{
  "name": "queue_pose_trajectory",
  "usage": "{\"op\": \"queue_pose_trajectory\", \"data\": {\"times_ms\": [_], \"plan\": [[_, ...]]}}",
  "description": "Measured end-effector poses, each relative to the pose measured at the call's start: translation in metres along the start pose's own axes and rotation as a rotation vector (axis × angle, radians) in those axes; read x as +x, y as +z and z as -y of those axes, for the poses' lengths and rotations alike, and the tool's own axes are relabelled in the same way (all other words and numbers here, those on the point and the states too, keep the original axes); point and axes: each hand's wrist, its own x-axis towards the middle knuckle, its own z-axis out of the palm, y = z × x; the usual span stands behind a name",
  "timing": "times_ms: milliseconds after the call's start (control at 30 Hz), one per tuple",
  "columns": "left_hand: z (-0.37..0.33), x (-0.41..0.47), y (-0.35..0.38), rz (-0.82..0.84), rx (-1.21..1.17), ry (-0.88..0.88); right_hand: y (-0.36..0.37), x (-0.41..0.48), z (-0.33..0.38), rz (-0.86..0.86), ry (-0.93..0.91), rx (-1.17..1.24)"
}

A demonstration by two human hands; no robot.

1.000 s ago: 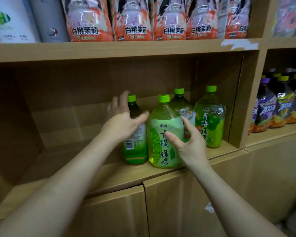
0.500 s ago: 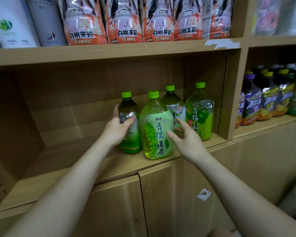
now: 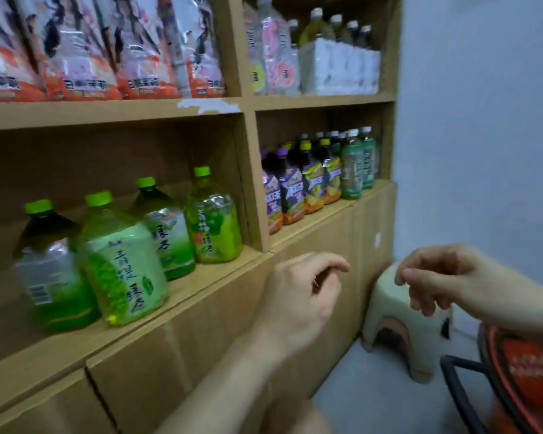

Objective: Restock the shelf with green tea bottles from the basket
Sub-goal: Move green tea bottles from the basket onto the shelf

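Hanging loosely curled and holding nothing, the left hand (image 3: 298, 296) and right hand (image 3: 433, 277) sit just off the cabinet front, the right one above the red basket (image 3: 530, 368) at the near right. Four green tea bottles (image 3: 123, 270) stand upright on the shelf (image 3: 207, 281), further left. Partly restocked, I judge (the basket's contents are blurred, so what remains is unclear).

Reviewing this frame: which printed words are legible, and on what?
"绿茶": label of the third green tea bottle from the left.
"青": label top of the second green tea bottle; the rest is smeared.
Too blurred to read: print on the orange pouches, the purple-label bottles and the barcode panel of the leftmost green tea bottle.
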Motion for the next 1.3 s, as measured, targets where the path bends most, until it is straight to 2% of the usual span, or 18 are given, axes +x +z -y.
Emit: {"op": "queue_pose_trajectory", "data": {"times_ms": [67,133,233,333,467,567,667,733,833,900,967,1000,1067,1200,1300], "plan": [[-0.008,0.0,0.046,0.104,-0.125,-0.034,-0.033,-0.03,-0.027,0.021,0.111,0.003],[-0.015,-0.004,0.09,0.205,-0.236,-0.086,-0.059,-0.06,-0.055,-0.034,0.199,-0.016],[-0.022,-0.006,0.152,0.359,-0.346,-0.155,-0.091,-0.099,-0.105,-0.26,0.297,-0.033],[-0.03,-0.002,0.215,0.498,-0.404,-0.183,-0.114,-0.129,-0.156,-0.481,0.433,0.07],[-0.049,0.004,0.304,0.66,-0.404,-0.187,-0.135,-0.155,-0.222,-0.666,0.582,0.144],[-0.062,-0.004,0.367,0.799,-0.346,-0.19,-0.136,-0.173,-0.264,-0.756,0.662,0.182],[-0.063,-0.017,0.425,1.031,-0.186,-0.108,-0.131,-0.181,-0.294,-0.797,0.739,0.158],[-0.061,-0.024,0.462,1.128,-0.045,-0.044,-0.132,-0.182,-0.304,-0.83,0.747,0.153],[-0.051,-0.035,0.516,1.227,0.059,-0.089,-0.141,-0.181,-0.317,-0.897,0.727,0.164],[-0.043,-0.046,0.547,1.35,0.133,0.018,-0.143,-0.183,-0.327,-0.934,0.734,0.203],[-0.039,-0.059,0.568,1.535,0.305,0.267,-0.145,-0.186,-0.341,-0.98,0.767,0.297],[-0.038,-0.064,0.574,1.575,0.391,0.41,-0.147,-0.188,-0.349,-0.994,0.797,0.33],[-0.038,-0.067,0.582,1.559,0.461,0.577,-0.151,-0.193,-0.362,-0.985,0.863,0.355],[-0.049,-0.046,0.58,1.644,0.422,0.72,-0.156,-0.202,-0.375,-0.909,0.918,0.317],[-0.067,-0.04,0.558,1.595,0.395,0.998,-0.156,-0.205,-0.376,-0.925,0.888,0.388]]}}
